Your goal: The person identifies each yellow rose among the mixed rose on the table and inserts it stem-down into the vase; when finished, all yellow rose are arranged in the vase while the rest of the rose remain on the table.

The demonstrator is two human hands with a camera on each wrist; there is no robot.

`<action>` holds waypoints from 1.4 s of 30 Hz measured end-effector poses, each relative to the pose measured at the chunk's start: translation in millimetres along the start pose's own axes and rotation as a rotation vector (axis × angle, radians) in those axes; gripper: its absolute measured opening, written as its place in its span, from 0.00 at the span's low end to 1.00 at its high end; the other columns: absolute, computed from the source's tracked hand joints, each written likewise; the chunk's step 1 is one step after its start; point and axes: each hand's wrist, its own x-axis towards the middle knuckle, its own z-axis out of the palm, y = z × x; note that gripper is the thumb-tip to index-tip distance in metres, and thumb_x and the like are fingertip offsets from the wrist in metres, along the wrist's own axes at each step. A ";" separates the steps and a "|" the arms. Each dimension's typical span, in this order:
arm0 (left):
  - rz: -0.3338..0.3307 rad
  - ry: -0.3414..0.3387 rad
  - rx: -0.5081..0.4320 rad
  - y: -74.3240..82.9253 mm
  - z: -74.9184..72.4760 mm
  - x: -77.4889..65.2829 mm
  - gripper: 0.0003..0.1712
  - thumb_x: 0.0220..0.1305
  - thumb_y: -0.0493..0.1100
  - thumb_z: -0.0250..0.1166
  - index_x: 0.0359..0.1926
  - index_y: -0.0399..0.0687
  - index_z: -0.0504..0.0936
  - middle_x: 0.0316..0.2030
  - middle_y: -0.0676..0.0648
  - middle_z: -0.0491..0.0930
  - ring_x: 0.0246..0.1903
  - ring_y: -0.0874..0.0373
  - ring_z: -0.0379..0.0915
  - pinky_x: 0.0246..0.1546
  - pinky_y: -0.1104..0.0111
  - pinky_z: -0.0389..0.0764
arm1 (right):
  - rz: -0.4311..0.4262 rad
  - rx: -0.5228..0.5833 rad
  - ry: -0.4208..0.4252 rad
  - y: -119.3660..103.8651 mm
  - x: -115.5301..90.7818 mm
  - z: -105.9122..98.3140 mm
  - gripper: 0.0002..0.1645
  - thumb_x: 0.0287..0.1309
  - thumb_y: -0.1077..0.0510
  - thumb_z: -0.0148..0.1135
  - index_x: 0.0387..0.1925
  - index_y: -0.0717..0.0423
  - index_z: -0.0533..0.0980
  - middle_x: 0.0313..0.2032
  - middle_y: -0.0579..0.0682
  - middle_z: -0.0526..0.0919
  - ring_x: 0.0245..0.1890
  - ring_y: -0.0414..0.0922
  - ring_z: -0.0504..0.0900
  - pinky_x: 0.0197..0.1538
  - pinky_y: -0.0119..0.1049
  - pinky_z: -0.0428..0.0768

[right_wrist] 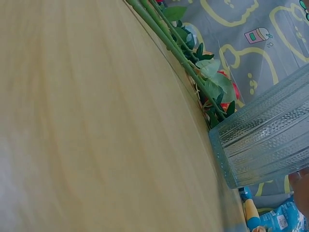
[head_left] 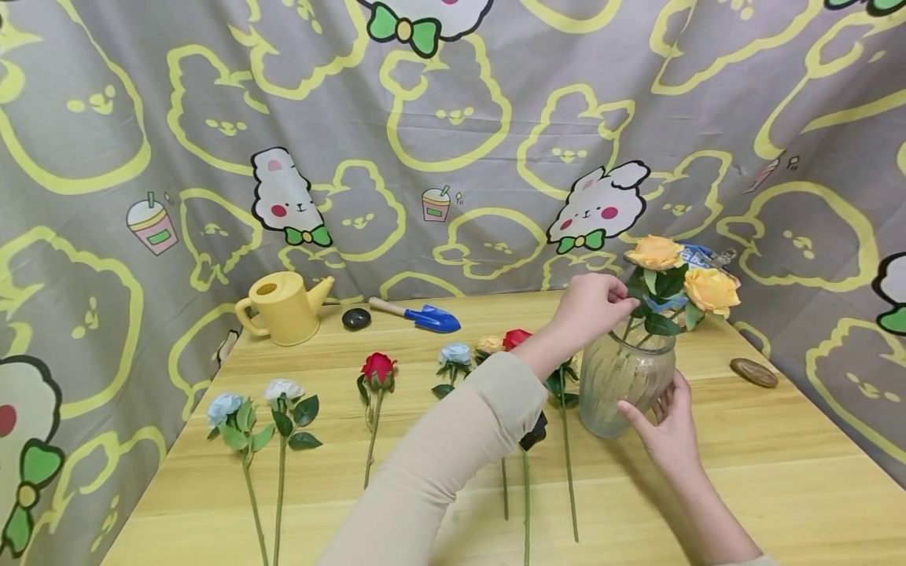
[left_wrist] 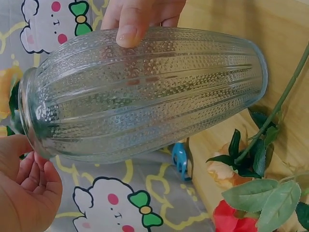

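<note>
A ribbed glass vase (head_left: 623,381) stands tilted toward the right of the table, with two yellow-orange roses, a left one (head_left: 654,253) and a right one (head_left: 711,291), in its mouth. My left hand (head_left: 593,310) is at the rim, its thumb and fingertips pinching the left rose by its stem. Low on the vase's right side, my right hand (head_left: 668,428) grips the glass; the thumb lies in front and the other fingers reach behind. In the left wrist view, the right hand (left_wrist: 140,19) holds the vase's wall.
Left of the vase lie several roses, among them a red rose (head_left: 378,371), a blue rose (head_left: 225,409) and a white rose (head_left: 283,389). A yellow watering can (head_left: 286,310), black stone (head_left: 356,318) and blue trowel (head_left: 432,318) are behind. A brown oval piece (head_left: 753,373) lies right.
</note>
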 end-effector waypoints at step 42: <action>-0.383 -0.271 0.128 -151.9 10.3 -142.3 0.20 0.49 0.50 0.69 0.07 0.49 0.78 0.06 0.54 0.73 0.09 0.62 0.67 0.14 0.74 0.66 | 0.019 0.067 0.031 1.8 -0.2 3.5 0.49 0.46 0.78 0.59 0.65 0.51 0.47 0.58 0.50 0.60 0.61 0.41 0.59 0.60 0.25 0.57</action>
